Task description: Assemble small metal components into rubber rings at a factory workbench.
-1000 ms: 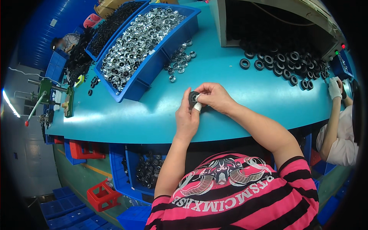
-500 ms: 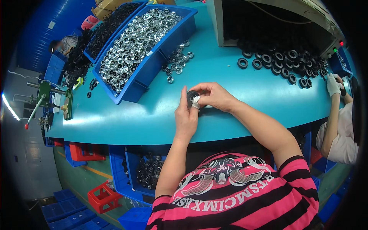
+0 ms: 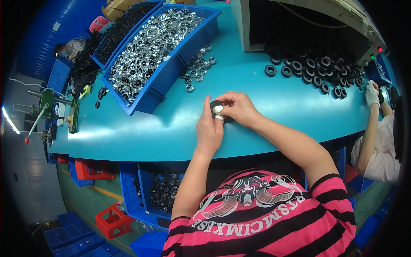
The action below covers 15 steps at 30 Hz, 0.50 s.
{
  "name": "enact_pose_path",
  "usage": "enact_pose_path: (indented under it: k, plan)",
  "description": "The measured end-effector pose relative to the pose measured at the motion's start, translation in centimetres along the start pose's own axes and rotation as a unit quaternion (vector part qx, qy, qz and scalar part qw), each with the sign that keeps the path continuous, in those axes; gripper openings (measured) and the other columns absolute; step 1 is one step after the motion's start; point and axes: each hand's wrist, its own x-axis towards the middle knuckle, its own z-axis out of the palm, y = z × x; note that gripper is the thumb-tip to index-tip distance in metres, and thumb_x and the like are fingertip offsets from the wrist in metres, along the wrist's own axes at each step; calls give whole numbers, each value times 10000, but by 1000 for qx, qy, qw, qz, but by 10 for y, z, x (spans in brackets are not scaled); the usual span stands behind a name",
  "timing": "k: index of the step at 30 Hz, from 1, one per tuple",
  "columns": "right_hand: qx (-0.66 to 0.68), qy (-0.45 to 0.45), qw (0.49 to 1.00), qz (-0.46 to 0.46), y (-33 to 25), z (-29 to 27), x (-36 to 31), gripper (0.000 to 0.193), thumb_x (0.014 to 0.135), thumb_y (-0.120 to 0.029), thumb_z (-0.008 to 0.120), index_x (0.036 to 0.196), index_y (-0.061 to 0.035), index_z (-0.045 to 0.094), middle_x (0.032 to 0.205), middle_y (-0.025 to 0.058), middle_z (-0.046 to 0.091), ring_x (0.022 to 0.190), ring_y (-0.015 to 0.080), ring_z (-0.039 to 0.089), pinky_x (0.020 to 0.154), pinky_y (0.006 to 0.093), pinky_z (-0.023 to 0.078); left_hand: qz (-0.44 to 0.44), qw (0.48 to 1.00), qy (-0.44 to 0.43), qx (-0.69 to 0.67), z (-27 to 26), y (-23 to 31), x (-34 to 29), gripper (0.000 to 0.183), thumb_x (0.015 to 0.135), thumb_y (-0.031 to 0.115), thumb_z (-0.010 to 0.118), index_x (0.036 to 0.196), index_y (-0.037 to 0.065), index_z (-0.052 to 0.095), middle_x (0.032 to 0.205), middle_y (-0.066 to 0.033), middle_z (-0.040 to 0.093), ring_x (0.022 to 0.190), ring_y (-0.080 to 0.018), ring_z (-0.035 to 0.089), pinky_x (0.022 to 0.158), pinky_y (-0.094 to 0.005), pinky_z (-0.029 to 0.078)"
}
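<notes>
A black ring-shaped wheel is held upright above the table, between my two hands. My left hand is closed on its near left side, with the fingers pointing away from me. From the right, my right hand pinches the same wheel with curled fingers and the thumb pressed on its face. White wraps show on the thumbs and cover part of the wheel's centre. Beyond my hands, several loose shiny silver parts lie beside a blue bin heaped with similar parts.
A heap of black rings spreads at the far right, partly under a grey housing. A green hand press stands at the left edge. Another person's gloved hand works at the right. Red stools stand below the blue-green table.
The right thumb has moved across the wheel's face, hiding more of its centre. The wheel stays in both hands at nearly the same place.
</notes>
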Motion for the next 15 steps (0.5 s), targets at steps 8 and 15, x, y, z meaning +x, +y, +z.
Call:
enact_pose_path:
  k: [8,15]
  plan:
    - [175,-126,973,78,-18,-20,2,307,966,-123,687,1226,38,685,1015,96,732,831,117,706,737,219,595,-35,964,-1,-265,-6,-2,-1,574,981,5,543,1534,26,392,1172,-75,650,845,-100,640,653,-226,498]
    - [175,-91,978,69,-7,-18,6,258,983,-159,681,1174,14,705,945,59,714,737,75,666,669,209,591,-49,952,-14,-303,-5,9,-3,472,966,0,622,1411,5,464,1224,-119,635,1040,-158,654,810,-252,530]
